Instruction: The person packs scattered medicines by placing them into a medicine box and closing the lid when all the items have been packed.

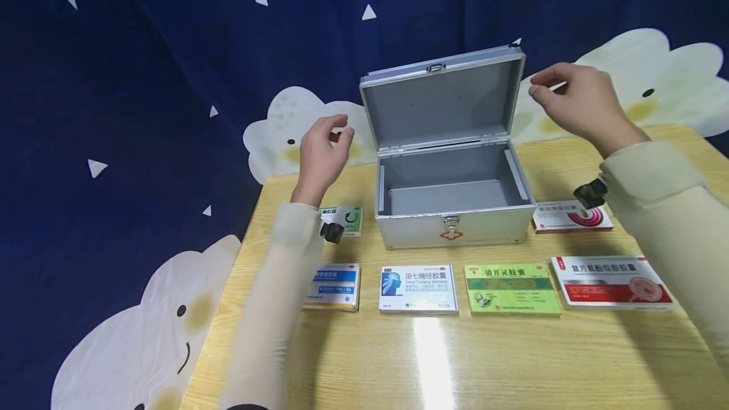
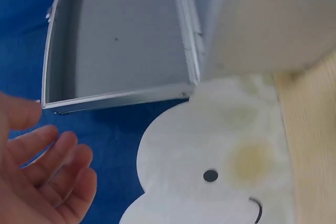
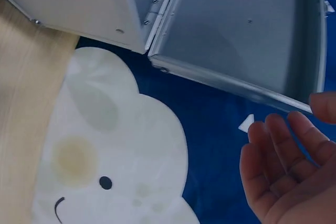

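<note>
A silver first-aid case (image 1: 410, 233) with a red cross on its front stands on the table, its lid (image 1: 438, 109) raised and its grey inside bare. To the left of the lid my left hand (image 1: 324, 154) is held in the air, fingers loosely bent and nothing between them. In the left wrist view, the thumb of that hand (image 2: 39, 166) comes close to a corner of the lid (image 2: 126, 40). My right hand (image 1: 589, 103) hovers by the lid's right edge, also holding nothing. Its relaxed fingers (image 3: 281, 150) show near the lid's corner in the right wrist view.
Along the front of the wooden table (image 1: 376, 359) lie several medicine boxes: blue-and-white (image 1: 336, 286), white (image 1: 418, 290), green (image 1: 512, 290) and red-and-white (image 1: 612, 280). Two more flank the case, a green-and-white box (image 1: 353, 220) and a pink-patterned box (image 1: 569, 217). A dark blue curtain (image 1: 171, 37) hangs behind.
</note>
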The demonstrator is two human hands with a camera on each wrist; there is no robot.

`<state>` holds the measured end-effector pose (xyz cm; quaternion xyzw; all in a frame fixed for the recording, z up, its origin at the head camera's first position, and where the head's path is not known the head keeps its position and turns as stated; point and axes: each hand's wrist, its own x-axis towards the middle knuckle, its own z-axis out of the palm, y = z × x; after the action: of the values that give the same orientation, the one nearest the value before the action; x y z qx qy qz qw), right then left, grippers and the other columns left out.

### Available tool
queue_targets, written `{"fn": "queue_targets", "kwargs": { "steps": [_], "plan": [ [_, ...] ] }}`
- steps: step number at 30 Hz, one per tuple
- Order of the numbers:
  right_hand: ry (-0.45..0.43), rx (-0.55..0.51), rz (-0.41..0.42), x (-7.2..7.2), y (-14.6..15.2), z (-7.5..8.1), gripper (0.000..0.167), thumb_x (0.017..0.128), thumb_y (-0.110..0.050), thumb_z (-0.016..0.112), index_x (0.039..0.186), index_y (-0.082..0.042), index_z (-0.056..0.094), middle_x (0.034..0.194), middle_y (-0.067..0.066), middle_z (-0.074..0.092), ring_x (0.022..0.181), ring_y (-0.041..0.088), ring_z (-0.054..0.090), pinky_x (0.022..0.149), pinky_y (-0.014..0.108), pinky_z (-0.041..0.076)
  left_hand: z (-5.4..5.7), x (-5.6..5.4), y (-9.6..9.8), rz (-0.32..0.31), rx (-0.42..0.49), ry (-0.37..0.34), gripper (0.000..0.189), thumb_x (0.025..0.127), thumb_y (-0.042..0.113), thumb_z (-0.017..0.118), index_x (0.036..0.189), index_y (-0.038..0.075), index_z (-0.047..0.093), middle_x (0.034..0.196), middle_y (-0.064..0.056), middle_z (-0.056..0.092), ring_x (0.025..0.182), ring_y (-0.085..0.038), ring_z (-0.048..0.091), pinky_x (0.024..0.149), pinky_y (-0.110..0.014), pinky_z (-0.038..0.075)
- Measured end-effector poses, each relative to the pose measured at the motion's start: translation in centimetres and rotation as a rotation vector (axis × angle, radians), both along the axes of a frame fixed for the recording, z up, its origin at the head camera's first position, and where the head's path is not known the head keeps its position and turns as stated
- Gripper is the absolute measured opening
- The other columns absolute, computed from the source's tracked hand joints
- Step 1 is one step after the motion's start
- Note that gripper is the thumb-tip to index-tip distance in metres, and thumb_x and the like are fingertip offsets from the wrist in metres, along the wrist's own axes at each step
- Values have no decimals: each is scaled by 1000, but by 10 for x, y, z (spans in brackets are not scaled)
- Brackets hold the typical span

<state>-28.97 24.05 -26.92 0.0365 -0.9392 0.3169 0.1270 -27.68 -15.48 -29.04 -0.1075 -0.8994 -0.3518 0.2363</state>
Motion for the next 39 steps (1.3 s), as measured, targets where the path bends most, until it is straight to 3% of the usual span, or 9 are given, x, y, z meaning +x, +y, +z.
{"fn": "queue_targets", "kwargs": {
  "steps": [6,13,15,16,19,21,23,31,39],
  "plan": [
    [40,30,70,20,-3,-1,43,99,-33,49,127,-4,63,125,23,64,100,32,57,68,28,38,-3,19,-9,-47,-70,-33,37,98,25,57,132,10,63,130,-8,64,102,-23,65,89,-41,53],
    [27,40,120,44,-4,-2,44,100,-33,50,131,-3,60,138,25,56,111,45,57,78,47,48,-7,39,-12,-91,-82,-73,40,99,25,56,136,11,60,137,-8,60,111,-26,61,91,-43,52],
    [29,40,129,52,-4,-4,44,100,-33,52,132,-4,60,137,25,56,111,45,57,80,45,48,-8,44,-13,-105,-105,-88,41,99,26,56,137,12,58,138,-8,59,114,-26,60,93,-43,52],
    [32,40,134,56,-4,-5,43,100,-33,52,132,-4,60,137,24,56,110,43,57,81,40,49,-9,46,-13,-113,-117,-94,41,99,27,56,138,12,58,140,-7,58,115,-26,60,93,-43,52],
    [56,32,150,68,-3,-8,40,99,-32,55,129,-7,62,131,21,60,104,12,59,76,17,43,-12,53,-14,-133,-150,-103,42,99,26,57,138,12,57,141,-7,57,118,-26,59,94,-44,51],
    [87,23,168,76,-3,-10,36,99,-30,58,126,-8,64,126,18,62,96,-7,52,70,6,34,-15,57,-14,-145,-165,-111,42,99,26,56,138,11,57,141,-7,58,119,-27,60,95,-45,51],
    [117,12,192,85,-2,-13,31,98,-26,60,124,-9,66,123,15,64,88,-20,42,71,1,34,-19,59,-13,-156,-174,-124,42,99,27,56,138,10,57,141,-8,57,119,-27,59,97,-45,51],
    [181,67,280,108,-2,-21,29,93,-17,68,121,-13,68,121,10,67,92,-24,40,74,0,34,-29,61,-5,-203,-209,-151,43,99,26,56,139,8,55,142,-9,57,120,-28,59,102,-45,47],
    [170,108,283,115,8,-35,31,91,-18,71,121,-13,68,122,11,67,96,-23,38,74,1,34,-41,58,0,-228,-256,-204,48,98,29,57,142,10,52,146,-9,53,125,-28,56,107,-46,45]
  ]
}}
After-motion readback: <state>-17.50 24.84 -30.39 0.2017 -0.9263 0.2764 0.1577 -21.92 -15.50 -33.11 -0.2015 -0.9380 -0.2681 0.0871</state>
